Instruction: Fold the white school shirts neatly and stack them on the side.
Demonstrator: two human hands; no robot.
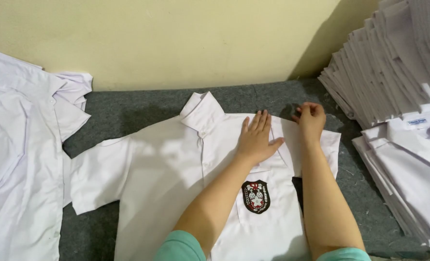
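The white shirt (176,169) lies face up on the grey felt worktop (128,108), collar toward the wall, and its hem is cut off by the lower edge of the view; the far sleeve on the right side of the shirt is folded in over the body, so its end is hidden under the fold. The left hand (256,137) rests flat on the shirt just right of the collar (201,113), fingers straight and together, its grip slack and holding nothing, only pressing the cloth down. The right hand (310,121) sits at the shirt's right shoulder edge, fingers curled with the grip pinched on the folded cloth of the shirt; the fingertips themselves are hard to make out. Both forearms reach up across the shirt, partly covering the chest pocket with the dark crest badge (256,195). Left of the shirt lies a heap of loose shirts (21,159), cut off by the frame; right of it stand piles of folded shirts (398,72), also cut off.
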